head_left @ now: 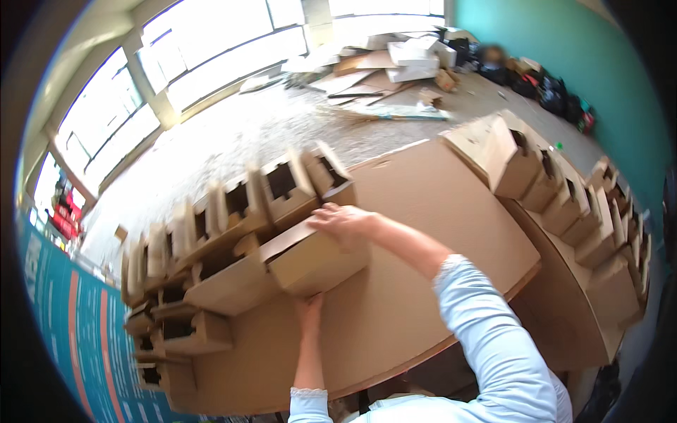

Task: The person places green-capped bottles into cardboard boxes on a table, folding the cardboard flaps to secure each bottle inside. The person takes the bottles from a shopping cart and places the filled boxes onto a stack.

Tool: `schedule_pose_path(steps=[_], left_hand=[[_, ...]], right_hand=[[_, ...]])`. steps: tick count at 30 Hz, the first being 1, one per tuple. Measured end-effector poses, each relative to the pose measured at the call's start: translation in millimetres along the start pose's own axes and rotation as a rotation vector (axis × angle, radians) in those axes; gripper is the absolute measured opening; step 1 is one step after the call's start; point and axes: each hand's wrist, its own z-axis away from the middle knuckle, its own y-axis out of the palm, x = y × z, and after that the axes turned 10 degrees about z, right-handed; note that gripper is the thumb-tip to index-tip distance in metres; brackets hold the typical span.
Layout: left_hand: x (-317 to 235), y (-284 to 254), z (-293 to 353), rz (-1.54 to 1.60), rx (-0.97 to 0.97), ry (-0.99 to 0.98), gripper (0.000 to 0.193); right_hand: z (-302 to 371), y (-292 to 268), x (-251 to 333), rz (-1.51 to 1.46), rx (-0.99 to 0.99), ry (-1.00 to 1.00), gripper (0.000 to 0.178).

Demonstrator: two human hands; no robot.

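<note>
A brown cardboard box (321,264) lies at a tilt on a cardboard-covered table (423,211), between my two hands. My right hand (345,223) is over its upper right corner, the fingers reaching along the top edge. Low on the near side, my left hand (310,307) grips the bottom edge, with its fingertips partly hidden. Directly left of this box stands another open carton (236,285). Behind both, a row of open-topped cardboard boxes (240,204) stands packed side by side.
More open boxes (183,331) stand at the table's left end. On the right, a second table (564,282) carries rows of similar boxes (543,180). Flattened cardboard (367,74) is heaped on the floor near the windows, and dark bags (553,95) line the green wall.
</note>
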Motion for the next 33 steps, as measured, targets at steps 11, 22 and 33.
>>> schedule_pose_path(steps=[11, 22, 33], left_hand=[[3.9, 41.7, 91.9, -0.509, 0.005, 0.146, 0.088], [12.7, 55.6, 145.4, -1.16, 0.186, 0.406, 0.055], [8.2, 62.9, 144.2, -1.11, 0.181, 0.371, 0.053]], right_hand=[[124.5, 81.8, -154.5, 0.046, -0.911, 0.266, 0.091], [327.9, 73.9, -355.1, -0.046, -0.301, 1.554, 0.077], [326.9, 79.2, -257.6, 0.212, -0.471, 1.25, 0.022]])
